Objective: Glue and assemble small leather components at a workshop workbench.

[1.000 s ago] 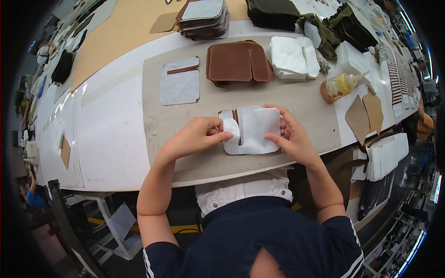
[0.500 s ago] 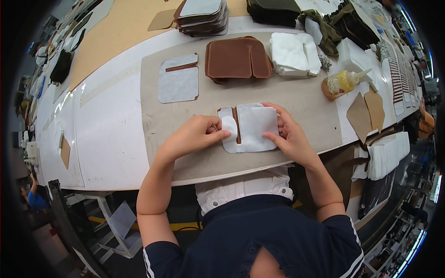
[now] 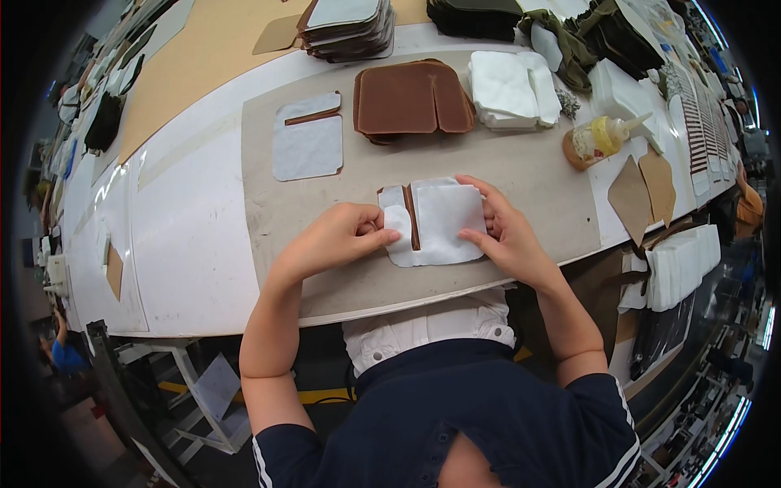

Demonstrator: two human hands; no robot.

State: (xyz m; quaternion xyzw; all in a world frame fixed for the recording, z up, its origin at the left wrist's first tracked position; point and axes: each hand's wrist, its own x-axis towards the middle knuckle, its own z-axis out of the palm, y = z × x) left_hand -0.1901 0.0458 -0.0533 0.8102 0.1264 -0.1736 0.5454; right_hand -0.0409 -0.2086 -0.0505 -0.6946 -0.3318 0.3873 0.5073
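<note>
A slotted brown leather panel point(image 3: 413, 228) lies before me near the table's front edge, faced with white padding sheet point(image 3: 446, 224). My left hand point(image 3: 346, 236) pinches its left edge, thumb on top of the narrow strip and fingers curled. On the opposite side my right hand point(image 3: 506, 232) grips the right edge, its thumb on the white face and the other fingers behind. Brown leather shows through the slot between the two white parts. Another white-faced slotted panel point(image 3: 308, 150) rests flat farther left.
Beyond my hands sit a pile of brown leather panels point(image 3: 397, 98) and a stack of white padding sheets point(image 3: 503, 93). To the right are a yellowish glue bottle point(image 3: 598, 144) with a nozzle and tan card pieces point(image 3: 628, 199). Taller leather stacks point(image 3: 346, 37) stand at the back.
The whole view has shifted slightly. Both hands keep their hold on the panel, with almost no movement of the fingers.
</note>
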